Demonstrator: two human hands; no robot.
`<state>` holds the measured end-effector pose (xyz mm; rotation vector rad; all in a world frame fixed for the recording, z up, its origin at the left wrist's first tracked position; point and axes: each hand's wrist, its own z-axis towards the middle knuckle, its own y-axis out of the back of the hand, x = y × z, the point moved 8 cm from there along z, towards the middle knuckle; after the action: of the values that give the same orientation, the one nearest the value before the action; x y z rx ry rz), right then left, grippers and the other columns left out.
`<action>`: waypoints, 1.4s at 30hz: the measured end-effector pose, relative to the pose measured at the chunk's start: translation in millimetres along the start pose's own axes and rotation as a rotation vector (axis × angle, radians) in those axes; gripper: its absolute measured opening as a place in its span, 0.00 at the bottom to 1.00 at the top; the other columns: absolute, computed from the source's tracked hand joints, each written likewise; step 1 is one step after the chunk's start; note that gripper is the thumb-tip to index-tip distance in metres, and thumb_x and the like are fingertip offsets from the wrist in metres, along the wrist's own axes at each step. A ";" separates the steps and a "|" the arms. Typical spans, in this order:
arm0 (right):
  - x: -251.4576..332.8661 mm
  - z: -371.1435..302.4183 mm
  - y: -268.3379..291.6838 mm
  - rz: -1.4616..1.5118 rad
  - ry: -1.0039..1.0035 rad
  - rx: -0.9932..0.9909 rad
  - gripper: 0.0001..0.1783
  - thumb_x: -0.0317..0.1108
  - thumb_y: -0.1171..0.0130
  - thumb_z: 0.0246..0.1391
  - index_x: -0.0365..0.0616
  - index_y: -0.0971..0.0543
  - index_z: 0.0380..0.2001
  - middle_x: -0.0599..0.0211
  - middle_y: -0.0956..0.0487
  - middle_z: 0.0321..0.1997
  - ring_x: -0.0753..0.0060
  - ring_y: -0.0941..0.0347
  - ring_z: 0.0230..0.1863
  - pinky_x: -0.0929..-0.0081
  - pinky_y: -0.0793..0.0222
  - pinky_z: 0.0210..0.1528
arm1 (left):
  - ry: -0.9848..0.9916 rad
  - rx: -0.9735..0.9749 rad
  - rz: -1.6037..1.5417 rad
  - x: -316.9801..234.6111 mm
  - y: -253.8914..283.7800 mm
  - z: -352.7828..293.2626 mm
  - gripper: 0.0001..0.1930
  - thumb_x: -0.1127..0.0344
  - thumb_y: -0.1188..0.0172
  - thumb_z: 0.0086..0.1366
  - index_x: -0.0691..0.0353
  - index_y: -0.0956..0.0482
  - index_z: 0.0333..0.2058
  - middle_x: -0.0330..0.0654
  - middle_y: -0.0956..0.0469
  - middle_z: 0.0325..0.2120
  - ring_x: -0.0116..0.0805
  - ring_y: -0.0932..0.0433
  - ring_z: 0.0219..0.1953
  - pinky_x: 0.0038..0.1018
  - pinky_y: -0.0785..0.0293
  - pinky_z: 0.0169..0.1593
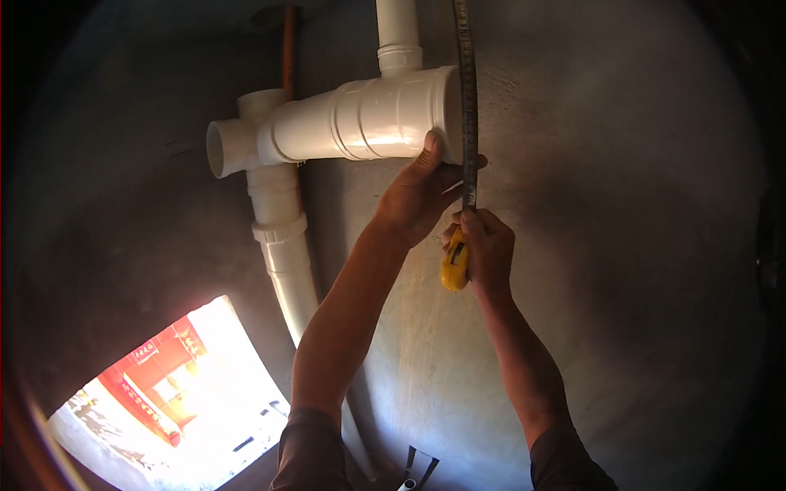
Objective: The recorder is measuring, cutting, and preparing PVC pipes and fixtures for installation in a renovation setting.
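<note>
A thick white plastic pipe (377,119) runs sideways overhead, with its open end at the right. My left hand (413,192) is at the lower rim of that end, thumb pressed on the pipe's outside and fingers reaching under and behind the tape blade. My right hand (491,250) is closed around a yellow tape measure (455,263) just below. Its extended blade (469,106) rises almost straight up past the pipe's end and leaves the top of the view. Part of the left fingers is hidden by the blade.
A white branch fitting (233,147) joins the pipe's left end to a white downpipe (282,254). A thinner white pipe (399,29) rises from its top. Behind runs an orange pipe (289,49) along the grey wall (622,229). A bright opening (229,360) lies lower left.
</note>
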<state>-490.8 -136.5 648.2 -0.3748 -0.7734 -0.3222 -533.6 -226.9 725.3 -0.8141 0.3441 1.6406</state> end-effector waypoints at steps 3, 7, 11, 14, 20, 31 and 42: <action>-0.3 0.2 -0.5 -0.016 -0.009 -0.002 0.13 0.35 0.50 0.59 0.35 0.22 0.32 0.65 0.21 0.24 0.78 0.27 0.26 0.79 0.32 0.33 | 0.025 -0.004 0.003 0.4 1.2 -1.0 0.42 0.35 0.51 0.62 0.68 0.41 0.59 0.56 0.30 0.52 0.46 0.36 0.60 0.41 0.45 0.65; -3.3 1.9 0.4 -0.021 0.004 -0.022 0.13 0.34 0.49 0.59 0.35 0.22 0.31 0.64 0.21 0.24 0.78 0.26 0.26 0.79 0.32 0.33 | 0.016 0.005 0.005 0.1 2.7 -0.1 0.43 0.34 0.50 0.61 0.69 0.41 0.59 0.56 0.30 0.52 0.46 0.36 0.60 0.40 0.45 0.64; -7.1 3.9 1.7 0.026 -0.007 -0.002 0.12 0.34 0.48 0.59 0.35 0.22 0.31 0.64 0.21 0.24 0.77 0.26 0.26 0.79 0.32 0.32 | 0.020 0.012 0.022 -0.1 1.2 -0.3 0.44 0.34 0.50 0.61 0.71 0.42 0.59 0.58 0.31 0.53 0.46 0.36 0.60 0.39 0.44 0.65; -3.9 2.8 1.1 0.040 -0.009 -0.002 0.12 0.34 0.48 0.59 0.35 0.23 0.32 0.64 0.21 0.24 0.77 0.26 0.26 0.79 0.32 0.31 | 0.024 0.004 0.030 0.3 0.4 -0.6 0.45 0.34 0.50 0.61 0.71 0.43 0.60 0.58 0.32 0.54 0.46 0.36 0.61 0.39 0.45 0.65; -1.2 2.1 2.5 0.051 0.023 -0.030 0.12 0.35 0.47 0.57 0.34 0.25 0.31 0.61 0.23 0.21 0.72 0.26 0.20 0.75 0.28 0.25 | 0.032 0.025 0.041 1.4 0.9 0.3 0.45 0.33 0.53 0.62 0.68 0.47 0.63 0.59 0.34 0.57 0.47 0.39 0.63 0.41 0.47 0.66; -8.2 3.5 0.8 -0.013 -0.029 0.007 0.14 0.35 0.50 0.60 0.34 0.22 0.33 0.66 0.21 0.25 0.79 0.27 0.27 0.79 0.31 0.34 | 0.037 0.022 0.023 4.7 6.6 2.4 0.44 0.35 0.54 0.64 0.71 0.48 0.62 0.58 0.34 0.56 0.47 0.39 0.63 0.41 0.49 0.67; 0.5 -0.6 0.5 -0.026 0.040 0.011 0.14 0.36 0.49 0.59 0.34 0.22 0.32 0.65 0.21 0.24 0.80 0.27 0.26 0.80 0.31 0.32 | 0.020 0.032 0.031 3.0 0.9 -0.1 0.44 0.33 0.53 0.63 0.68 0.45 0.62 0.57 0.32 0.55 0.46 0.39 0.62 0.41 0.48 0.66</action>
<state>-489.9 -136.3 648.1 -0.3470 -0.7416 -0.3491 -534.6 -225.0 723.0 -0.8050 0.3974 1.6531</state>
